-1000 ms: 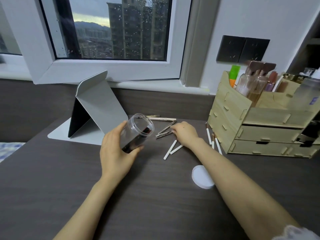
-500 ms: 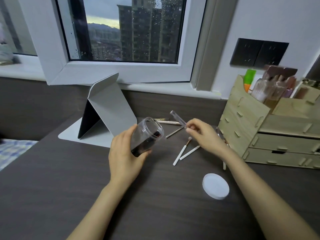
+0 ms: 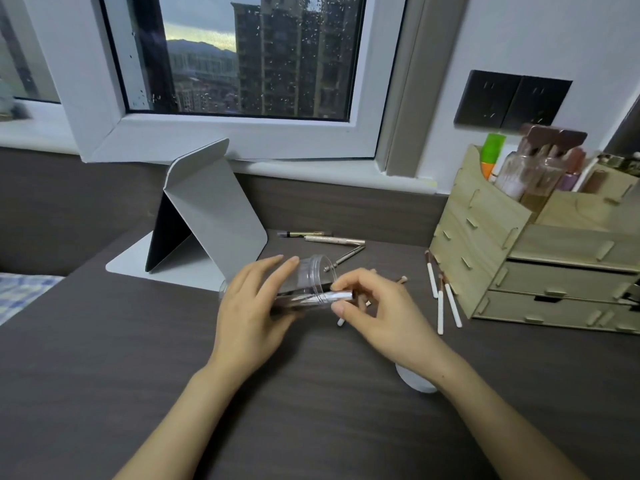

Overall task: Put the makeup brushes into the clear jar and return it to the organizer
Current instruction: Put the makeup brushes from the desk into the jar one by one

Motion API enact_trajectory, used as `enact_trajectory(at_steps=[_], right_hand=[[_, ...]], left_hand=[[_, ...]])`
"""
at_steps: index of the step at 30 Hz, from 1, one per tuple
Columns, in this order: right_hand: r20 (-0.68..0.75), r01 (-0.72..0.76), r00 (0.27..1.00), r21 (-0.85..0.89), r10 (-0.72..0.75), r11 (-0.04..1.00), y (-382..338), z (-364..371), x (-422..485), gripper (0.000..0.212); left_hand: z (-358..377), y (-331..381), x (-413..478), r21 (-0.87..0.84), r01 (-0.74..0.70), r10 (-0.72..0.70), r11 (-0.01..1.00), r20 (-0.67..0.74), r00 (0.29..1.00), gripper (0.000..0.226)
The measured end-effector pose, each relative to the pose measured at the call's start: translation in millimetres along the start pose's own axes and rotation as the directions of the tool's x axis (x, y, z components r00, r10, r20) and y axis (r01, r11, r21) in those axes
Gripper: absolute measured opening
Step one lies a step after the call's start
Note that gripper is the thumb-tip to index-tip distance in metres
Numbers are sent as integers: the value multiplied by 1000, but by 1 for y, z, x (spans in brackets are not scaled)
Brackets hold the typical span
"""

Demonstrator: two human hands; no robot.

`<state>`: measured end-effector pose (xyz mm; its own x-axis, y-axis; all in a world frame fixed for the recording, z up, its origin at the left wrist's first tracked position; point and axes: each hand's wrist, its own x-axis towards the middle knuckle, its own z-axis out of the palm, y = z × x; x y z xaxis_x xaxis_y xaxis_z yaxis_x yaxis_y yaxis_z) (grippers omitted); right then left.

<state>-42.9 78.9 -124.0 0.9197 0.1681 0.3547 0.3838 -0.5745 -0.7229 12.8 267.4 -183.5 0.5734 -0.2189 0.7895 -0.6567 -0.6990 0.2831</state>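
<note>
My left hand (image 3: pixel 251 306) holds the clear jar (image 3: pixel 313 278) tilted almost on its side, mouth to the right, above the dark desk. My right hand (image 3: pixel 377 310) pinches a silver-handled brush (image 3: pixel 337 297) whose front part lies inside the jar's mouth. Three white-handled brushes (image 3: pixel 440 299) lie on the desk beside the wooden organizer (image 3: pixel 485 233). More brushes with metallic handles (image 3: pixel 334 240) lie near the back wall. Other white brushes sit partly hidden behind my right hand.
The jar's white lid (image 3: pixel 414 381) lies on the desk under my right wrist. A folded grey tablet stand (image 3: pixel 207 209) is at the back left. The organizer holds bottles (image 3: pixel 526 174) on top and has drawers below. A window sill runs behind.
My right hand lifted a silver brush off the desk and brought it left into the jar's mouth. My left hand tipped the jar lower, toward horizontal.
</note>
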Motion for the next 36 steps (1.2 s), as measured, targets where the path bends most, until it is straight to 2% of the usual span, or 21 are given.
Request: enact_trajectory(at_steps=[5,9,10,11,12,13,14,15,17,19,21,23,24,26,27,28,29,31,33,34,36], right_hand=[[87,42,995,64,-48,997,6,-10,12,31],[160,-61,987,430,-10,901,18,-26,33,22],[138,-94,990,458,34,884,26,-27,43,20],[90,-118,992,417,88,901,38,-25,56,19],[15,-143,989,278,145,950,53,-21,71,20],[-58,-160,985,42,162,986,69,-15,87,22],[-95,-163,985,-226,145,960,82,-7,100,26],[-73,-141,990,-444,121,885,94,0,110,32],[55,-55,990,-691,128,721,111,15,126,41],[177,81,976,-833,126,548,114,24,136,34],[238,220,971,-913,10,344,113,31,141,10],[284,286,958,-932,-41,221,110,34,143,27],[293,297,955,-930,-54,217,110,34,144,32],[301,337,938,-907,-170,253,107,34,136,32],[296,356,928,-883,-225,307,101,33,131,29],[243,336,934,-846,-262,413,96,31,127,22],[119,264,950,-801,-289,537,91,27,123,13],[-97,116,971,-606,-218,787,77,16,111,13],[-233,60,962,-328,-142,943,59,1,97,17],[-272,66,956,-178,-113,982,49,-6,89,20],[-252,71,966,29,-62,997,32,-20,71,25]], left_hand=[[-3,1,2,-15,24,-25,1000,-20,999,67],[-3,0,4,-22,72,-72,997,-40,997,74],[-3,0,4,-21,77,-78,997,-46,996,74],[-4,-1,4,-19,83,-84,996,-52,995,73],[-4,-1,4,-20,89,-90,996,-59,994,72],[-4,-1,5,-22,97,-98,995,-67,993,71],[-4,-2,5,-26,106,-107,994,-72,992,71],[-4,-2,6,-31,115,-117,993,-75,990,73],[-3,-3,6,-40,132,-135,990,-76,988,76],[-4,-4,6,-44,137,-140,990,-73,988,76],[-4,-5,5,-44,139,-142,989,-74,987,75],[-4,-5,5,-42,153,-156,987,-76,985,76],[-4,-5,5,-42,159,-161,986,-75,984,76],[-4,-4,5,-44,158,-161,986,-78,984,76],[-4,-4,5,-46,156,-159,987,-79,984,76],[-4,-4,5,-48,155,-158,987,-79,984,77],[-3,-4,5,-48,155,-158,987,-78,984,77],[-3,-5,5,-48,164,-167,985,-76,983,78],[-3,-5,5,-55,183,-188,982,-84,979,79],[-3,-5,5,-61,191,-196,980,-89,977,80],[-4,-5,4,-73,191,-197,979,-102,975,80]])
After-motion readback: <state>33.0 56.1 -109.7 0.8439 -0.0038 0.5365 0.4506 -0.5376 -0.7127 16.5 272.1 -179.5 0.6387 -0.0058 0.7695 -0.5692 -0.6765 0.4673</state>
